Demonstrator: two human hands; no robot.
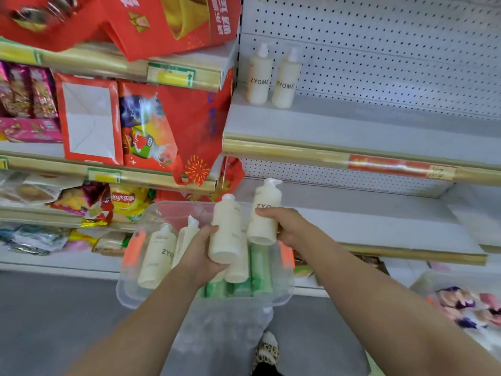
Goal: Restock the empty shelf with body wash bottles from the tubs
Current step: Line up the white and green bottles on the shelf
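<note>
My left hand (199,253) grips a cream body wash bottle (226,229) above the clear plastic tub (127,289). My right hand (287,226) grips a second cream bottle (264,213) marked ZYOME, held upright a little higher and to the right. Inside the tub lie more cream bottles (157,256) and several green bottles (260,270). Two cream ZYOME bottles (272,80) stand upright at the left end of the white shelf (352,126), against the pegboard back.
Snack bags and red gift bags (168,126) fill the shelves on the left. Below the bottle shelf runs another white shelf (379,221). A second clear tub (461,302) with colourful items sits at the lower right. A foot in a patterned slipper (267,351) stands on the grey floor.
</note>
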